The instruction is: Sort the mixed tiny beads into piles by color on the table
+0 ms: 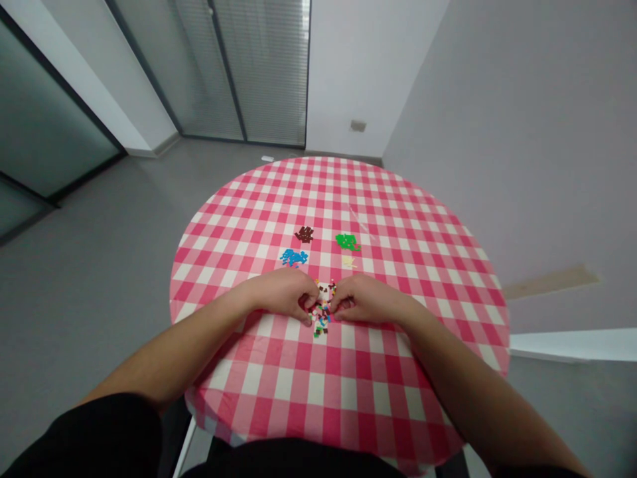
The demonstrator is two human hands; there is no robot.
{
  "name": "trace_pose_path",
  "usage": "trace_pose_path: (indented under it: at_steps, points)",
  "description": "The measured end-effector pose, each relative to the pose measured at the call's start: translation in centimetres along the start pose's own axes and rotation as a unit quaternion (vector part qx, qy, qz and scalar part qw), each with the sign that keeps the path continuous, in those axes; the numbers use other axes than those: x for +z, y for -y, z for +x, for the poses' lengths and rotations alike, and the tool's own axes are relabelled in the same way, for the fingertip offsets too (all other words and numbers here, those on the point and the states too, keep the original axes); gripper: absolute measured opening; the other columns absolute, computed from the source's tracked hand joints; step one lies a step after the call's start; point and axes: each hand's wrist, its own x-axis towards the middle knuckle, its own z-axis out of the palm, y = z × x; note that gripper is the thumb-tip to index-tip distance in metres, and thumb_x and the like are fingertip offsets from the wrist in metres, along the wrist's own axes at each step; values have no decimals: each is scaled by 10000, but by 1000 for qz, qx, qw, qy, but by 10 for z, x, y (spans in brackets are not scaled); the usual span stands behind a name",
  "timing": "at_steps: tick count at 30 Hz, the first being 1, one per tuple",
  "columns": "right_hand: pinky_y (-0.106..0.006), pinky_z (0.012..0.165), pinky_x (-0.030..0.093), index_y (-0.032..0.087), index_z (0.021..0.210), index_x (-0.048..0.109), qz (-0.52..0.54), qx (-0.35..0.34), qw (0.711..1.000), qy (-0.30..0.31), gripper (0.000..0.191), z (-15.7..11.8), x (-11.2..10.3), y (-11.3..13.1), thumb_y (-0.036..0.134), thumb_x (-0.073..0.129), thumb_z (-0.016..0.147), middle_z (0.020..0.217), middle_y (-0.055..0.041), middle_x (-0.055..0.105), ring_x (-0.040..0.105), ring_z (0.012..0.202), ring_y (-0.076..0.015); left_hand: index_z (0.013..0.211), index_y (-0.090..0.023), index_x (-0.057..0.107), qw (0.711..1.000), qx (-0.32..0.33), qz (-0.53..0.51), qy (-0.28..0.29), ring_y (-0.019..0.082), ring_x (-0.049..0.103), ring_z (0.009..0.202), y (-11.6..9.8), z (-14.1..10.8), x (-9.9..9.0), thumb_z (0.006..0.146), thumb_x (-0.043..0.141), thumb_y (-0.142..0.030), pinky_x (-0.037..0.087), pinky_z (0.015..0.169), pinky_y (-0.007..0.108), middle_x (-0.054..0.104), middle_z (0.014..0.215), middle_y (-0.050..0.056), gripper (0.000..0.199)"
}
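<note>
A mixed pile of small coloured pieces (pixel 322 317), with brown, green, blue, white and yellow among them, lies on the checked tablecloth between my hands. My left hand (pixel 288 292) rests at the pile's left edge, fingers curled and the thumb tip a little apart from them. From the right, my right hand (pixel 365 299) reaches the pile with thumb and forefinger pinched together; what is between them is too small to make out. Beyond my hands are single-colour heaps: blue pieces (pixel 293 257), dark brown pieces (pixel 304 234), green pieces (pixel 347 241) and a few cream pieces (pixel 349 262).
The round table has a red-and-white checked cloth (pixel 279 372) hanging over its near edge. A grey wall (pixel 522 146) stands close on the right. Frosted glass panels (pixel 269 73) are behind the table, and grey floor (pixel 99 279) shows on the left.
</note>
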Motion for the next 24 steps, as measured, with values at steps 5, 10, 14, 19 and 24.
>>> trace_pose_path:
  at_steps: [5, 10, 14, 19, 24]
  points:
    - [-224, 603, 359, 219, 893, 785, 16, -20, 1000, -12, 175, 1, 2, -2, 122, 658, 823, 795, -6, 703, 564, 659, -108, 667, -176, 590, 1000, -11, 0, -12, 111, 495, 610, -1, 2, -1, 769, 767, -301, 285, 579, 261, 570, 637, -35, 239]
    - [-261, 654, 460, 198, 875, 778, 90, -15, 991, -96, 133, 2, 2, -4, 259, 659, 874, 813, -46, 737, 639, 708, -151, 679, -175, 612, 997, -4, -43, -59, 116, 520, 617, 0, 2, -1, 813, 719, -347, 303, 574, 258, 606, 675, -12, 243]
    - [-279, 637, 508, 188, 857, 759, 188, 48, 957, -215, 143, 2, 2, -10, 300, 675, 832, 794, -52, 747, 675, 703, -171, 720, -170, 647, 989, -10, -82, -119, 125, 560, 650, 2, 4, 0, 899, 615, -352, 342, 609, 253, 652, 719, 12, 257]
    - [-300, 656, 544, 185, 835, 735, 268, 56, 912, -306, 163, 5, 5, -19, 326, 726, 753, 828, -64, 747, 685, 728, -179, 767, -173, 692, 976, -8, -130, -176, 127, 589, 664, 6, 8, 3, 915, 590, -334, 388, 644, 252, 680, 727, 18, 242]
    - [-312, 693, 559, 182, 888, 653, 320, 33, 889, -325, 258, 9, 11, -21, 332, 773, 717, 818, -46, 709, 669, 730, -159, 862, -174, 724, 959, -24, -157, -234, 130, 611, 689, 5, 12, 8, 897, 613, -306, 427, 672, 259, 711, 778, 29, 177]
